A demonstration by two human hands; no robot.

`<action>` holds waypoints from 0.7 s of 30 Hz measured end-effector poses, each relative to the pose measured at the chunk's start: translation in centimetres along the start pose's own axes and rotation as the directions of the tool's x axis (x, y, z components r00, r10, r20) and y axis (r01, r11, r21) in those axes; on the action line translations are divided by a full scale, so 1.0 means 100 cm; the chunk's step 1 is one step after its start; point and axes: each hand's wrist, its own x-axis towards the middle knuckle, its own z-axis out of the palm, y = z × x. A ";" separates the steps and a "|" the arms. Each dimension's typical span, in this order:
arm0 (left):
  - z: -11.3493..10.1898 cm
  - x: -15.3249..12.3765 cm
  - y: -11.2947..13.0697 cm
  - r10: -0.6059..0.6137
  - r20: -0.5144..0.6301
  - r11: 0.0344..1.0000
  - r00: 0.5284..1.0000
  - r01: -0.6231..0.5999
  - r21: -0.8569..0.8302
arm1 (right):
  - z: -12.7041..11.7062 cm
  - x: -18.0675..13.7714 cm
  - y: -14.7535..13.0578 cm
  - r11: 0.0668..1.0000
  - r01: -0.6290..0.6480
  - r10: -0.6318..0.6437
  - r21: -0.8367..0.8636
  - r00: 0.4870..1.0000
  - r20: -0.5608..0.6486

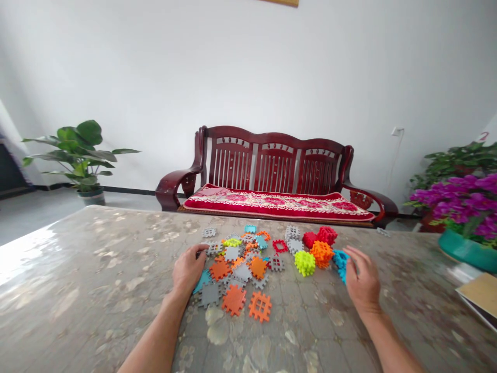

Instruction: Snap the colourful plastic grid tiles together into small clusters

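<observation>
At the left side of a loose pile of interlocking plastic tiles, my left hand (189, 268) has its fingers bent, thumb and forefinger meeting the edge of a grey tile (215, 249) with window holes. A light-blue tile (202, 281) lies beside its wrist. My right hand (363, 280) is closed around the right side of a blue cube (340, 263) built from such tiles; the palm side is hidden. Left of that cube stand an orange cube (322, 254), a yellow-green cube (305, 263) and a red cube (327, 235). Orange tiles (234, 299) lie nearest me.
The patterned table (295, 331) carries everything. Grey block pieces (293, 233) and a red frame tile (280, 246) lie between pile and cubes. At right are a teal flowerpot (466, 251) and a cardboard-coloured box (481, 292). A wooden bench (275, 160) stands behind.
</observation>
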 end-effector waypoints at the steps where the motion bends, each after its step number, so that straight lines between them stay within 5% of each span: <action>1: 0.000 0.000 0.000 0.002 -0.007 1.000 1.000 -0.002 -0.005 | 0.002 0.000 -0.016 0.999 0.035 -0.036 0.037 0.999 0.032; 4: 0.001 0.000 0.000 -0.003 -0.008 1.000 1.000 0.003 -0.014 | 0.012 -0.008 -0.070 0.976 0.123 -0.157 0.177 0.970 0.188; 9: 0.002 0.002 -0.001 0.009 0.005 1.000 1.000 -0.009 -0.023 | 0.035 -0.023 -0.144 0.946 0.132 -0.269 0.296 0.830 0.488; 14: 0.000 0.000 0.001 -0.037 -0.010 0.995 0.999 0.036 -0.095 | 0.057 -0.025 -0.179 0.952 0.103 -0.257 0.287 0.779 0.572; 21: -0.004 -0.002 0.003 -0.056 -0.017 0.987 0.998 0.053 -0.152 | 0.075 -0.021 -0.215 0.910 0.232 -0.402 0.345 0.699 0.591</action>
